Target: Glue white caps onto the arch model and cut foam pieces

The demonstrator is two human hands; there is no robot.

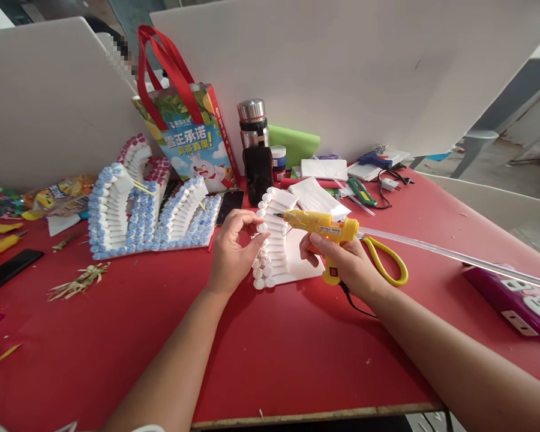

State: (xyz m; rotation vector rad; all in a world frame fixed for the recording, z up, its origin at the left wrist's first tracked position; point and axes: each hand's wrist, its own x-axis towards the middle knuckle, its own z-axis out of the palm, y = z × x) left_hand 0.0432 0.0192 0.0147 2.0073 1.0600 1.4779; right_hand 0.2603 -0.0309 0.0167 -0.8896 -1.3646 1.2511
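Pinching a white roll in left grip, apparently steadying it near the glue gun clasped in right grip

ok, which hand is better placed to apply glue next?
Likely the right hand: it grips the yellow glue gun, aimed toward the white rolls. The left hand is at those rolls' ends, so seems better suited to steadying them.

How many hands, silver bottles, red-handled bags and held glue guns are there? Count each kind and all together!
Bare left hand and bare right hand: 2
Cylindrical silver metal bottle: 1
Boxy, colourful shopping bag with red handles: 1
Pistol-shaped yellow plastic glue gun, held: 1
Total: 5
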